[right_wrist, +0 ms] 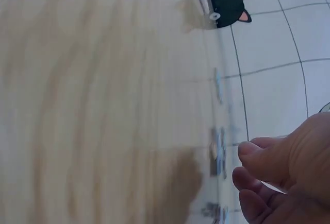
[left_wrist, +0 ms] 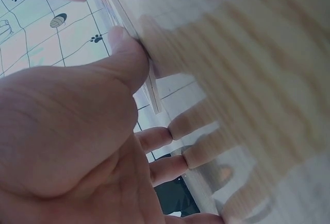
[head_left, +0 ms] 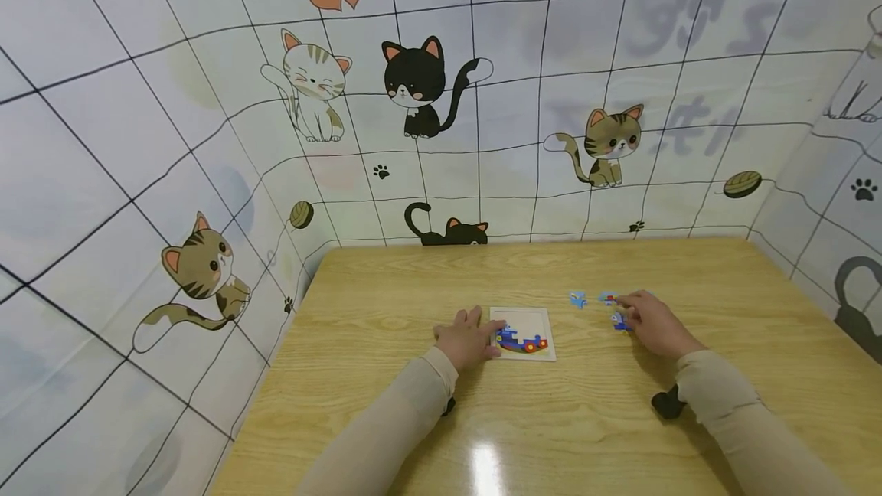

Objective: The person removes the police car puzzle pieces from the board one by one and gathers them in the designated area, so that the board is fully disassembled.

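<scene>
A square, pale-framed jigsaw tray (head_left: 524, 312) lies on the table, with blue, red and yellow pieces (head_left: 527, 343) filling its lower part. My left hand (head_left: 465, 339) rests palm down at its left side, fingers spread on the table. In the left wrist view the thumb (left_wrist: 126, 54) lies against the tray's edge (left_wrist: 153, 92). Over the loose pieces on the right hovers my right hand (head_left: 658, 325), its fingers loosely bent with nothing visible between them. Its fingertips are right by a blue-and-red piece (head_left: 608, 298). Below them lies another blue piece (head_left: 620, 321), partly covered by the hand.
A light blue piece (head_left: 578, 299) lies between the tray and the right hand. The wood-grain table (head_left: 551, 419) ends at the back against a cloth wall (head_left: 510, 121) printed with cats and grid lines. Black wrist gear (head_left: 667, 403) hangs under the right sleeve.
</scene>
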Demonstrator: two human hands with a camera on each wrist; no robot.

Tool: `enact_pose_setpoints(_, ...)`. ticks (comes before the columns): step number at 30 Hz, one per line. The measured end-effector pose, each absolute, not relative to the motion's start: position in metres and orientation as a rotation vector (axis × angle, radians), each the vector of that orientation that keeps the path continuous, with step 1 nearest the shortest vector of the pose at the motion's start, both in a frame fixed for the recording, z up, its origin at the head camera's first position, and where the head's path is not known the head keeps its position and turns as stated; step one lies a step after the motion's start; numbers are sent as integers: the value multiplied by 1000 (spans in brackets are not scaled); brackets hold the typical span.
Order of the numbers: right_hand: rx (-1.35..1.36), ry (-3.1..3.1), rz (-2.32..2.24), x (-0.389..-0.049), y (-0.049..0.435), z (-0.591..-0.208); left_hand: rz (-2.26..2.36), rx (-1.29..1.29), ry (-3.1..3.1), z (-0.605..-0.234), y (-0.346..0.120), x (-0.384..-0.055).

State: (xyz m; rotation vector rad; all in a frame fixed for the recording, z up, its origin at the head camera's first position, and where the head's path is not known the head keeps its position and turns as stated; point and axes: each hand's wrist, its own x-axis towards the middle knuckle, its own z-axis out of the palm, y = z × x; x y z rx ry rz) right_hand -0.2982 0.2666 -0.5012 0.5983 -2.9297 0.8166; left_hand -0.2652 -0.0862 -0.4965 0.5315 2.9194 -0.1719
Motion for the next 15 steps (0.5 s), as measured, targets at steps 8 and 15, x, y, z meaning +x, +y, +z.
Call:
enact_pose_setpoints(8,796,-2861,932,-294,212,-490,-119,505,2938,-494,-85,-263)
enact_pose_setpoints(15,994,-2901,968,-296,154,-497,-114,461,2936,-493,-85,-264)
